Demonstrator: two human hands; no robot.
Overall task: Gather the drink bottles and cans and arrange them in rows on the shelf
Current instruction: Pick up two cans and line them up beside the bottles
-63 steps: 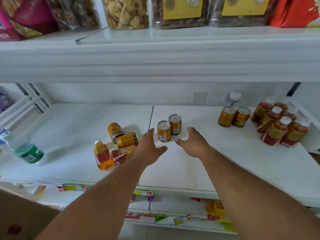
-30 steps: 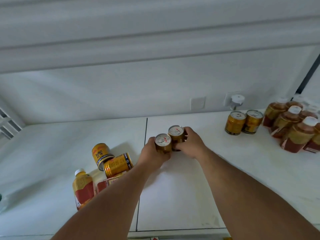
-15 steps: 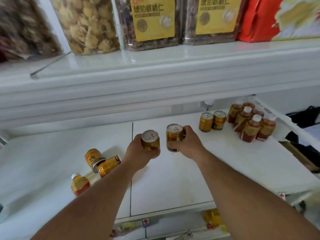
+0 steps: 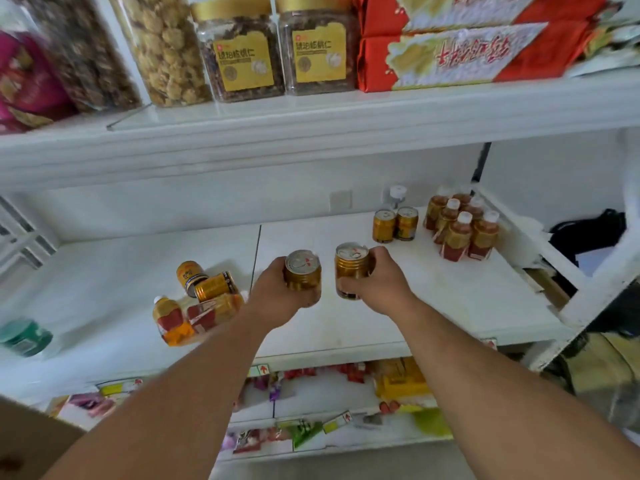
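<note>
My left hand (image 4: 275,294) grips one gold can (image 4: 303,273) and my right hand (image 4: 381,284) grips another gold can (image 4: 350,268), both held upright over the middle of the white shelf (image 4: 433,306). Two more gold cans (image 4: 394,225) stand side by side at the back right, next to a cluster of brown tea bottles (image 4: 462,226) with white caps. To the left, two gold cans (image 4: 206,280) lie tipped over beside fallen orange-labelled bottles (image 4: 173,320).
A green-labelled water bottle (image 4: 24,336) lies at the far left of the shelf. The upper shelf carries snack jars (image 4: 242,50) and red boxes (image 4: 460,46). Packets fill a lower shelf (image 4: 311,434). A cardboard box corner (image 4: 31,441) sits bottom left.
Both hands reached the two upright cans, gripped them and lifted them off the shelf. The cans now sit slightly apart and have moved a little to the right.
</note>
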